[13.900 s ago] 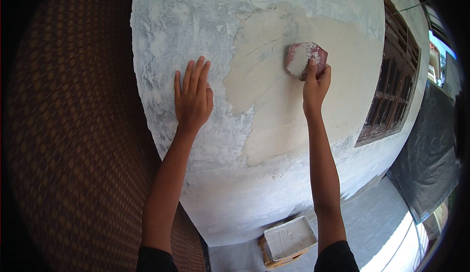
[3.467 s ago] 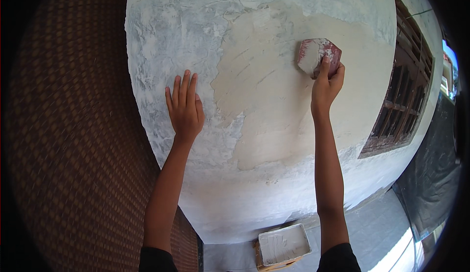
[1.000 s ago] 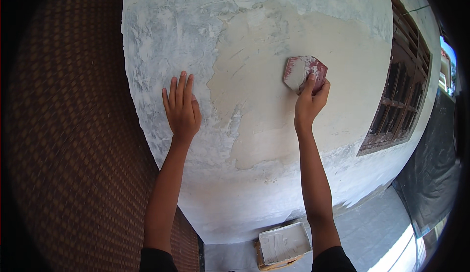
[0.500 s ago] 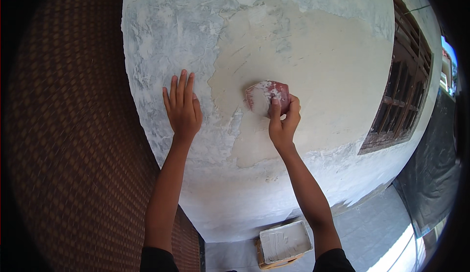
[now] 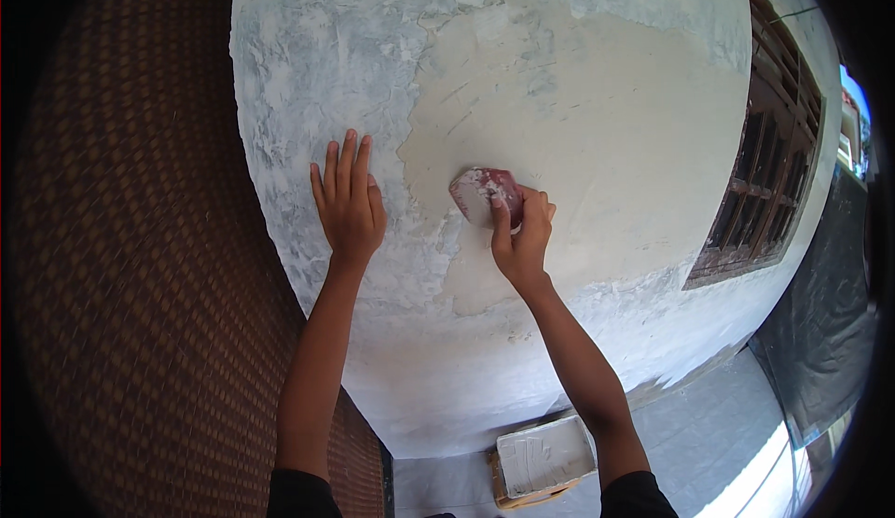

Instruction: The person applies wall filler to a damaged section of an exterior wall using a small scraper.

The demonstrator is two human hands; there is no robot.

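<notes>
Two bare forearms rise from the lower edge toward a curved, plastered wall (image 5: 578, 126). Nearest, at the foot of the wall, a shallow rectangular tray (image 5: 545, 455) sits on the pale floor, its inside smeared white, just beside the right forearm. Left of the wall stands a brown woven panel (image 5: 140, 266).

On the wall, the left hand (image 5: 349, 203) lies flat with fingers (image 5: 347, 159) straight, close together and pointing up, holding nothing, its palm resting on rough grey-white plaster. The right hand (image 5: 522, 238) sits right of the left hand, at about the same height. Its fingers are curled and pinched onto a small reddish scraper (image 5: 485, 196), whitened with plaster, which it presses against the wall. The scraper lies at the lower left edge of a wide, smoother cream patch (image 5: 597, 136) that spreads up and to the right across the wall.

Farther right, at the wall's edge, is a dark wooden window (image 5: 760, 192) with bars, and beyond it a black sheet (image 5: 825, 322).
</notes>
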